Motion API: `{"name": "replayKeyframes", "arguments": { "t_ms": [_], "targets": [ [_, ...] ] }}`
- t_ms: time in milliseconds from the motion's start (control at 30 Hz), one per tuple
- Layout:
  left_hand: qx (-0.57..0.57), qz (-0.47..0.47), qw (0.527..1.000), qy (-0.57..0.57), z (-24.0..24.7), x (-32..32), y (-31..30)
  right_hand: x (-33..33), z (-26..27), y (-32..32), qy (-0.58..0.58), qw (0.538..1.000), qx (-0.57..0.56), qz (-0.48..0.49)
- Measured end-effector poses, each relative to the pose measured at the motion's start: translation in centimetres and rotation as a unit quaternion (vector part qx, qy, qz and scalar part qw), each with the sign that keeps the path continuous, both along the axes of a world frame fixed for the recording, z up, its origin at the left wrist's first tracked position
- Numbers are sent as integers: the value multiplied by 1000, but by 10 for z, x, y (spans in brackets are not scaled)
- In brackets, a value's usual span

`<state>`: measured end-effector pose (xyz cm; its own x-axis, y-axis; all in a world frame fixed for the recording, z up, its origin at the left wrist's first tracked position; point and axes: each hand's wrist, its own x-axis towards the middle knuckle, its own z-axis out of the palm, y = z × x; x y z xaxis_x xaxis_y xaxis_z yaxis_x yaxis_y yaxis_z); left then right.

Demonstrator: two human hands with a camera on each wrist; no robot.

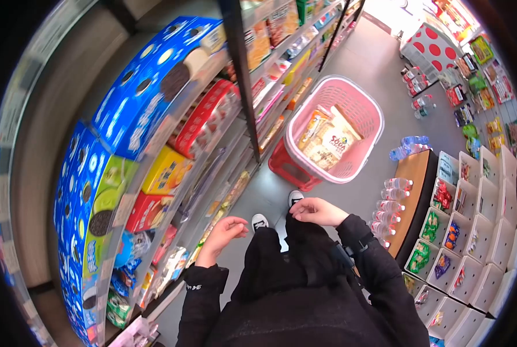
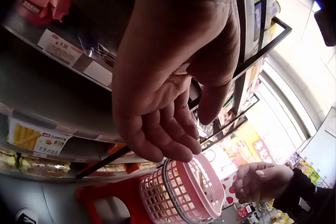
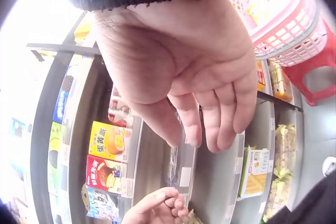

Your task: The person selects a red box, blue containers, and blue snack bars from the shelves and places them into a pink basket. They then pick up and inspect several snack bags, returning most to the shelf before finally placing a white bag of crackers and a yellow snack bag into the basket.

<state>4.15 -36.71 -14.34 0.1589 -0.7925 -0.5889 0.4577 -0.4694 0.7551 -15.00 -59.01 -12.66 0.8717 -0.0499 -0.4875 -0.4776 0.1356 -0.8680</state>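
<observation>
My left hand (image 1: 223,236) hangs in front of the snack shelves with its fingers loosely bent and nothing in it. My right hand (image 1: 319,211) hovers over my legs, also holding nothing, fingers relaxed. Ahead of both hands a pink plastic basket (image 1: 373,118) stands on a red stool (image 1: 282,166). Inside the basket lie a cream-coloured pack marked SODA (image 1: 334,140) and an orange snack pack (image 1: 312,128). In the left wrist view, the basket's dark handle (image 2: 169,184) hangs down its side.
At left, shelves carry blue cookie boxes (image 1: 145,81), a yellow box (image 1: 167,170) and a red box (image 1: 147,211). Bottled drinks (image 1: 392,205) line a wooden ledge (image 1: 410,202) at right, beside white bins (image 1: 465,265) of small packs. A polka-dot box (image 1: 429,51) stands farther off.
</observation>
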Motion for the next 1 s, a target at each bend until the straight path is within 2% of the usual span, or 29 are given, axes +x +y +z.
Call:
{"name": "replayKeyframes", "arguments": {
  "t_ms": [333,433,500,533,600,633,667,700,733,767,800,867,933,1000],
  "targets": [
    [47,-37,998,-1,-2,-26,-149,-39,-40,-124,-15,990,34,-135],
    [42,-73,996,8,-5,-36,-208,-46,-60,-157,30,981,23,-190],
    [35,-85,996,0,-13,-42,-248,-48,-74,-172,72,943,-90,-311],
    [24,-89,996,-7,-19,-46,-266,-51,-97,-177,77,942,-86,-314],
    [25,-101,995,1,-42,-51,-299,-55,-153,-185,86,864,-262,-420],
    [30,-99,994,-40,-55,-54,-314,-51,-159,-191,93,861,-184,-465],
    [35,-97,991,-82,-69,-58,-325,-47,-166,-194,97,862,-181,-463],
    [41,-97,991,-80,-90,-62,-333,-39,-170,-195,160,843,-214,-468],
    [54,-79,984,-148,-109,-65,-340,-34,-174,-196,223,819,-245,-469],
    [67,-62,972,-217,-127,-67,-344,-33,-201,-192,245,798,-256,-487],
    [74,-64,972,-215,-133,-67,-350,-31,-207,-192,249,800,-251,-485],
    [84,-115,919,-368,-146,-65,-363,-28,-219,-193,207,781,-180,-561],
    [70,-97,932,-342,-171,-58,-366,-31,-248,-190,213,791,-136,-557],
    [76,-135,913,-377,-177,-54,-373,-33,-265,-188,209,796,-88,-562]
  ]
}}
